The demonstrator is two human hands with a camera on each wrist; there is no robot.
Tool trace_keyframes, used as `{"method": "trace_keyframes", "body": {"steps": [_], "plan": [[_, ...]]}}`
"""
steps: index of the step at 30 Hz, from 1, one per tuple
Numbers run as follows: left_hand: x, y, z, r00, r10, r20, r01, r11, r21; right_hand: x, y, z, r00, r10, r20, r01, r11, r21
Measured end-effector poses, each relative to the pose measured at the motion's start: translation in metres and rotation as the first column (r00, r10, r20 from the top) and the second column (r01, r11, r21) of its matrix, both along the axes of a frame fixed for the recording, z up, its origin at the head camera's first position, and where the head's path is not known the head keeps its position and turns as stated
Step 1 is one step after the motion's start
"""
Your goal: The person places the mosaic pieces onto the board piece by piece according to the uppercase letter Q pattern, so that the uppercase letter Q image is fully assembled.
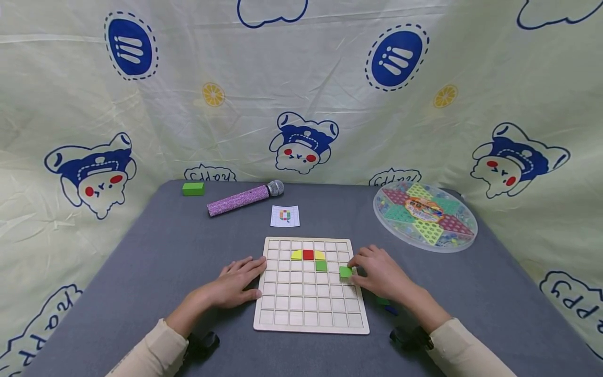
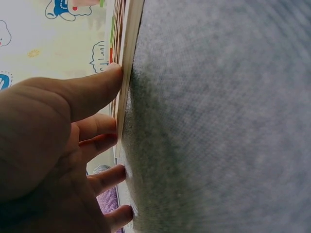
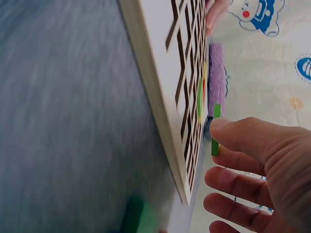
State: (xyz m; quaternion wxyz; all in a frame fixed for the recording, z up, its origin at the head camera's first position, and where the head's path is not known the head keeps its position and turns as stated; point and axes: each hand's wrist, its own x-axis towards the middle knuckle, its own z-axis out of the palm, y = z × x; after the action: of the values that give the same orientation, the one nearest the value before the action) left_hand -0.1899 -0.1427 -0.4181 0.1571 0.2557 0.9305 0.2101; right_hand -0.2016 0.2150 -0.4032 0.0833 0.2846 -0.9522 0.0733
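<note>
A pale wooden grid board (image 1: 310,318) lies on the table. Set in its upper cells are a red square tile (image 1: 308,254), a yellow tile (image 1: 296,255) with a curved edge on its left, another yellow tile (image 1: 320,255) on its right, and a green square tile (image 1: 321,266) below. My left hand (image 1: 237,283) rests against the board's left edge, fingers spread, thumb tip on the rim in the left wrist view. Over the right columns, my right hand (image 1: 382,272) pinches a second green square tile (image 3: 216,145) between thumb and index finger, held above the board.
Beyond the board lie a small pattern card (image 1: 285,215), a purple glitter microphone (image 1: 240,201) and a green block (image 1: 193,189). A round game board (image 1: 426,215) sits at the back right. Under my right wrist are green (image 1: 383,301) and blue (image 1: 391,310) pieces.
</note>
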Motion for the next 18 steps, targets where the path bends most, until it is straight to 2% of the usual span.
{"method": "trace_keyframes", "body": {"steps": [18], "plan": [[0.001,0.0,0.001,1.0,0.004,-0.003,-0.004,1.0,0.008,-0.008,-0.042,-0.007,0.994,0.104,-0.015,-0.104,0.994,0.032]]}}
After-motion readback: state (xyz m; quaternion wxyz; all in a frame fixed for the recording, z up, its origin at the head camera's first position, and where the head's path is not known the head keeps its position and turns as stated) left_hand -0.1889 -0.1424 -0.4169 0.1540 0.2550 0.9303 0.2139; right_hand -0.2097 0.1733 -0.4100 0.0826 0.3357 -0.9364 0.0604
